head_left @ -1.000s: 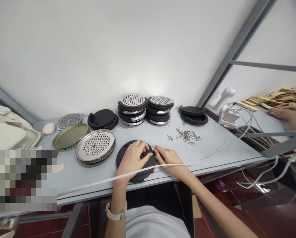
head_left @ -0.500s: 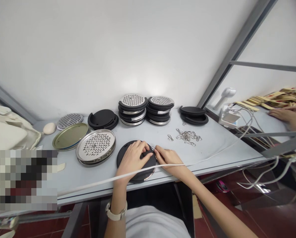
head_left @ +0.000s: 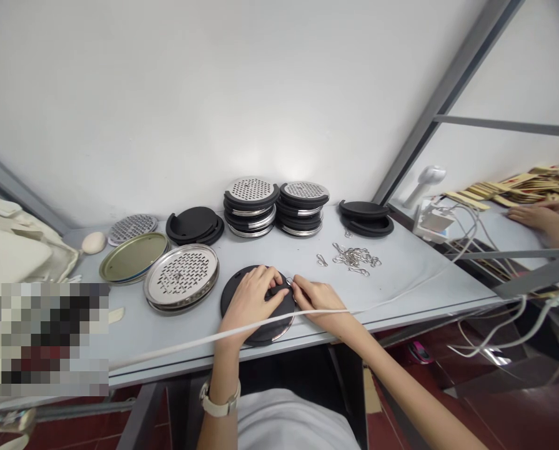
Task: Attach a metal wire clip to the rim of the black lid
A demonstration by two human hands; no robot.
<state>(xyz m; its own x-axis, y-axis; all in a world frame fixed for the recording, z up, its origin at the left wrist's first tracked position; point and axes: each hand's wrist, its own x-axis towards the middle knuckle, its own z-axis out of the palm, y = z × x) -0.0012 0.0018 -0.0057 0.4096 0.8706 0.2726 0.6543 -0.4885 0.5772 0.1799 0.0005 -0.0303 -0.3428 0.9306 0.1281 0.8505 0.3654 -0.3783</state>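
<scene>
Pinching at the edge of a round black disc (head_left: pixel 230 297), the right hand (head_left: pixel 323 303) seems to have thumb and fingertips closed on a small metal clip (head_left: pixel 289 281), likely because a part so slight suits only fingertips. Just left of that grip, the left hand (head_left: pixel 251 300) spreads over the disc, palm down with fingers bent, probably to stop it sliding; whether its thumb and forefinger close on anything underneath, I cannot tell. The disc lies flat on the table (head_left: pixel 424 281), near its front edge, which lets both forearms reach in from below, the left one fairly upright, the right slanting inward with the wrist low. A white cable (head_left: pixel 382 303) crosses in front of both wrists. Beyond and right of the grip, loose clips (head_left: pixel 354 257) lie heaped, presumably for easy picking by the right hand. Left of the grip sits a perforated metal plate (head_left: pixel 180 275), resting on others. Farther out, two stacks (head_left: pixel 251 194) of black-rimmed perforated discs stand near the wall, perhaps placed there to leave working room.
</scene>
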